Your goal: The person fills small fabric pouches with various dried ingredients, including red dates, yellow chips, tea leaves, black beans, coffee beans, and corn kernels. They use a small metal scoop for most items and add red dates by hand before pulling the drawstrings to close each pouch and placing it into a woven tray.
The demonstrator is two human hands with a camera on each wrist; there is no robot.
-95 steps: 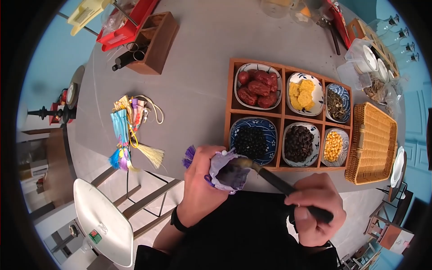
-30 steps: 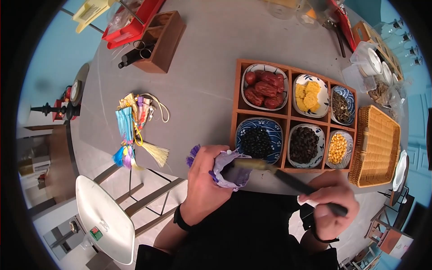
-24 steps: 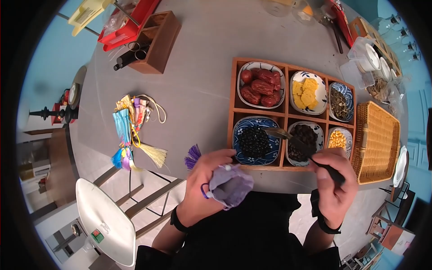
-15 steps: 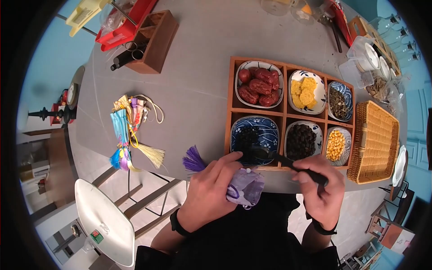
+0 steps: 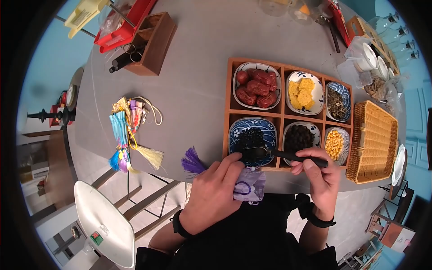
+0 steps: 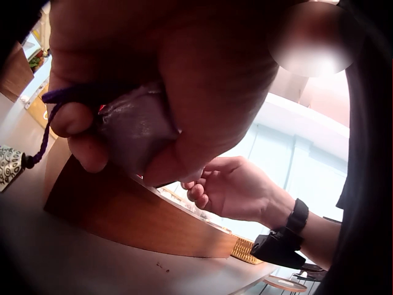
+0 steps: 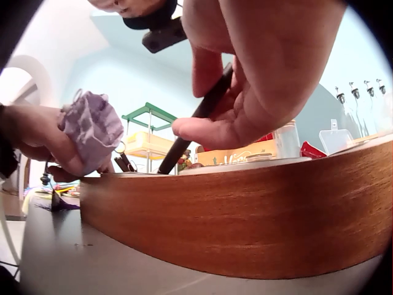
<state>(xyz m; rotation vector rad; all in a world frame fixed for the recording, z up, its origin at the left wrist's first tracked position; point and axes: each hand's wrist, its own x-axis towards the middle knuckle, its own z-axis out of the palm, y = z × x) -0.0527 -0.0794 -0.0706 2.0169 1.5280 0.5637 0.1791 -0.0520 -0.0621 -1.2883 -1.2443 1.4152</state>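
Observation:
My left hand point(image 5: 213, 193) grips a pale purple drawstring pouch point(image 5: 252, 185) just in front of the wooden compartment box point(image 5: 256, 113). Its purple tassel point(image 5: 193, 161) sticks out on the left. In the right wrist view the pouch point(image 7: 92, 132) shows crumpled cloth above the fist. My right hand point(image 5: 321, 177) holds a spoon point(image 5: 294, 156) by its dark handle, between thumb and fingers. The spoon's head is down among the black beans point(image 5: 251, 136) in a blue patterned bowl point(image 5: 271, 130). Left fingertips lie right at that bowl's near edge.
Other bowls in the box hold red dates point(image 5: 258, 87), yellow pieces point(image 5: 302, 93), dried leaves point(image 5: 336, 103), dark dried pieces point(image 5: 300, 135) and yellow kernels point(image 5: 334, 144). A wicker basket point(image 5: 374, 141) stands to the right. Tasselled pouches point(image 5: 120, 128) lie left; a wooden organiser point(image 5: 155, 45) stands behind.
The spoon has gone from the pouch's mouth to the bowl of black beans, dipping into them. My left hand has shifted slightly right, and the pouch's opening no longer faces the head camera.

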